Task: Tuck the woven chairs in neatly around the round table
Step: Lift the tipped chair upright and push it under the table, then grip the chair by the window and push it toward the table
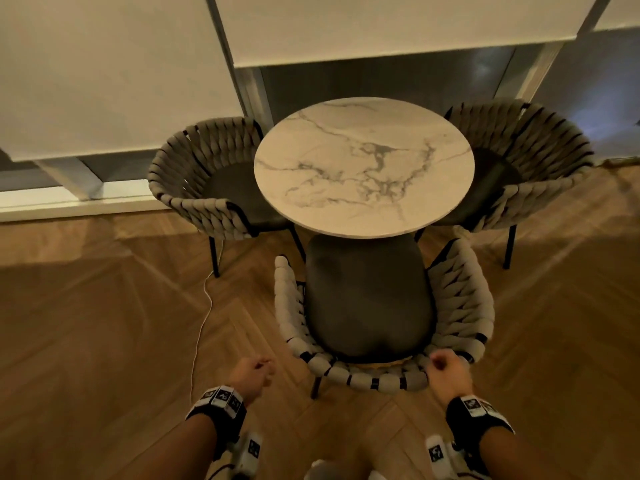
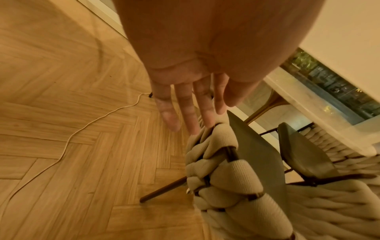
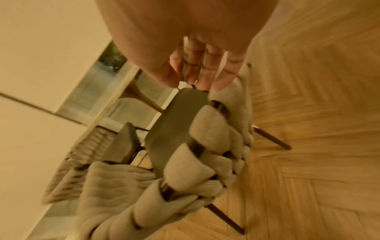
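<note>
Directly ahead, half under the round table, the woven chair turns its curved back to two empty, loose-fingered hands: right hand nearer, over the rim, left hand off to its left.
</note>
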`<action>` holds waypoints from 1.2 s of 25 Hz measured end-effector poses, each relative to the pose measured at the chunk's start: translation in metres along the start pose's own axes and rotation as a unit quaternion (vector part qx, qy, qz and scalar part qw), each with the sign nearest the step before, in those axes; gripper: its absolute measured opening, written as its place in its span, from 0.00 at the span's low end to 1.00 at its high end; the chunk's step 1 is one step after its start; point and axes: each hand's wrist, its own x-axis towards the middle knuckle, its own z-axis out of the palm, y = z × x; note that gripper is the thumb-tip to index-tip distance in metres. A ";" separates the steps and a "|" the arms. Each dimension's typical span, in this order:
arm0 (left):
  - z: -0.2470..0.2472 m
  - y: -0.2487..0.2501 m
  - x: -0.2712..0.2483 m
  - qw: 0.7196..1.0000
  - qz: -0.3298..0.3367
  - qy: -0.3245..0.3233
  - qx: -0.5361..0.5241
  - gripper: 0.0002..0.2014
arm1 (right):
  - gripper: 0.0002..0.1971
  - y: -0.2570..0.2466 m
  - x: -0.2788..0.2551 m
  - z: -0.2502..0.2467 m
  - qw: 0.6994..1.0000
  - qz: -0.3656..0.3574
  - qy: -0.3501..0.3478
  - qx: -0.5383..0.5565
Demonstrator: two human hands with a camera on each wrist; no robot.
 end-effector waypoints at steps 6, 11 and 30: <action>-0.061 0.039 0.009 0.996 0.062 0.045 -0.040 0.06 | 0.04 -0.130 0.009 0.064 0.986 -0.136 -0.095 -0.021; -0.162 0.064 0.057 0.989 0.113 0.087 -0.034 0.08 | 0.01 -0.273 0.024 0.169 0.966 -0.217 -0.133 -0.050; -0.409 0.200 0.337 0.988 0.099 0.057 0.104 0.09 | 0.06 -0.568 0.177 0.450 0.963 -0.163 -0.159 -0.142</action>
